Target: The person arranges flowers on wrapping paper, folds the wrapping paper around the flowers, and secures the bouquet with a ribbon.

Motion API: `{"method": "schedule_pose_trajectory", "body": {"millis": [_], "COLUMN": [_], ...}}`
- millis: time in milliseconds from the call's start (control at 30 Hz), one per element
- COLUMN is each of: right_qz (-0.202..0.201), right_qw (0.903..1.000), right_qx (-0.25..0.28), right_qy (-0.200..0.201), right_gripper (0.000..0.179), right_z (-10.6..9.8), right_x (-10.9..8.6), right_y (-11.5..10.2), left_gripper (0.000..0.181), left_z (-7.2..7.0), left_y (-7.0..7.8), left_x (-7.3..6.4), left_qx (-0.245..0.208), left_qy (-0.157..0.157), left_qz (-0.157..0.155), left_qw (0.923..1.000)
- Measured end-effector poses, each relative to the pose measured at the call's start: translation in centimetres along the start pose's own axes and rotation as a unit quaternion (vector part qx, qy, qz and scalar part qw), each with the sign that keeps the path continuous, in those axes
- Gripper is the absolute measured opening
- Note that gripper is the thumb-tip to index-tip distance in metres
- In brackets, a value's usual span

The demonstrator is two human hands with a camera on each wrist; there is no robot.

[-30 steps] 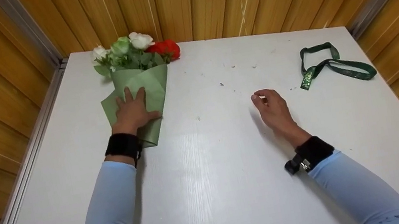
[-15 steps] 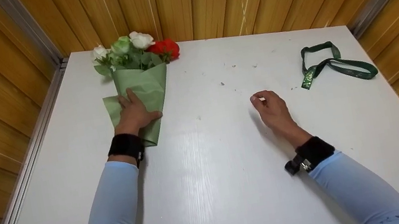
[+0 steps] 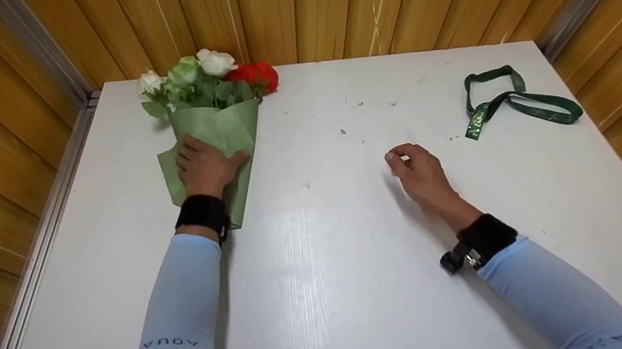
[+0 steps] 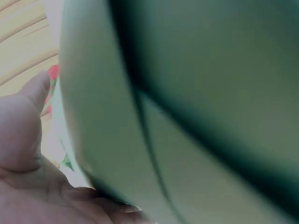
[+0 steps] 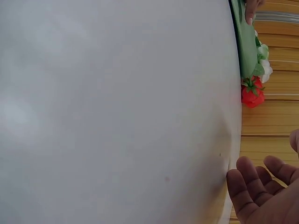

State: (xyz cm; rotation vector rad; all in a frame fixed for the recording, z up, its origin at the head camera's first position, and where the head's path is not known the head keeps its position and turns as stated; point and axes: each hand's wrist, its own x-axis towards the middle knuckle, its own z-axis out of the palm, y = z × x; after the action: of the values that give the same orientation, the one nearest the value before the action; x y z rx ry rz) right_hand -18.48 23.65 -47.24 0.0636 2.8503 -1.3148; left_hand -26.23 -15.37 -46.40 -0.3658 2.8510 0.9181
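A flower bouquet lies at the back left of the table, with white, pale green and red blooms (image 3: 263,76) above green wrapping paper (image 3: 233,127). My left hand (image 3: 204,166) rests on the paper's front, thumb spread toward its right edge. Close up in the left wrist view, the wrapping paper (image 4: 103,93) fills most of the frame beside the palm and thumb. My right hand (image 3: 419,174) hovers low at mid-table, right of the bouquet, its fingers loosely curled around nothing. In the right wrist view its relaxed fingers (image 5: 252,184) show at the lower right.
A dark green ribbon (image 3: 547,111) lies in loose loops at the back right of the white table (image 3: 303,277). Small dark scraps (image 3: 343,131) dot the tabletop between bouquet and ribbon. Wood-look panel walls (image 3: 320,2) enclose the back and both sides.
My left hand has shifted slightly forward on the wrapping paper, its spread fingers drawing closer together and its thumb moving up. The right hand has stayed nearly still.
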Motion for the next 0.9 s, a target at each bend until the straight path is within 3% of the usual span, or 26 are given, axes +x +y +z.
{"method": "schedule_pose_trajectory", "body": {"millis": [100, 367, 667, 900], "right_qz": [-0.005, 0.003, 0.005, 0.006], "right_qw": [1.0000, 0.9999, 0.9999, 0.9998], "right_qx": [0.000, 0.007, 0.007, 0.010], "right_qy": [-0.003, -0.007, -0.014, -0.013], "right_gripper": [0.042, 0.041, 0.041, 0.041], "right_z": [0.1, 0.1, 0.1, 0.1], "right_x": [0.0, -0.1, -0.1, -0.1], "right_y": [0.0, 0.1, 0.1, 0.0], "left_gripper": [0.127, 0.123, 0.124, 0.122], "left_z": [0.4, 0.7, 0.0, -0.4], "left_y": [0.1, 0.2, 0.1, 0.2], "left_x": [0.1, 0.6, 0.3, 0.2], "left_qx": [0.003, -0.010, 0.044, 0.032], "left_qy": [-0.008, -0.015, 0.020, 0.034], "left_qz": [-0.011, -0.001, 0.000, 0.010], "left_qw": [0.9999, 0.9998, 0.9988, 0.9989]}}
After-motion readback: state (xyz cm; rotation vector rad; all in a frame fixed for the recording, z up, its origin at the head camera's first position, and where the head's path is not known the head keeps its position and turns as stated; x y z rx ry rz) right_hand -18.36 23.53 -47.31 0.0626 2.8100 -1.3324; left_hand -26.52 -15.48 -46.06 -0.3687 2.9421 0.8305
